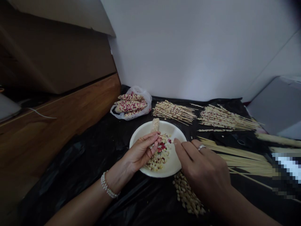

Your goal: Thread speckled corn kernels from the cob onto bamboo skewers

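A white bowl [172, 164] holds loose pale and red corn kernels and a stripped cob [155, 124] leaning on its far rim. My left hand [141, 152], with a bead bracelet on the wrist, hovers over the bowl, fingers pinched on a kernel. My right hand [202, 166], wearing a ring, pinches a thin wooden skewer [166, 140] whose tip meets the left fingers. A heap of pale kernels [188, 194] lies on the black sheet under my right wrist.
A plastic bag of red-and-white corn cobs [131, 105] sits behind the bowl. Two piles of skewers threaded with kernels [174, 111] [223, 119] lie at the back, bare skewers [244, 158] at right. Wooden furniture [58, 116] borders the left, a grey box [279, 106] the right.
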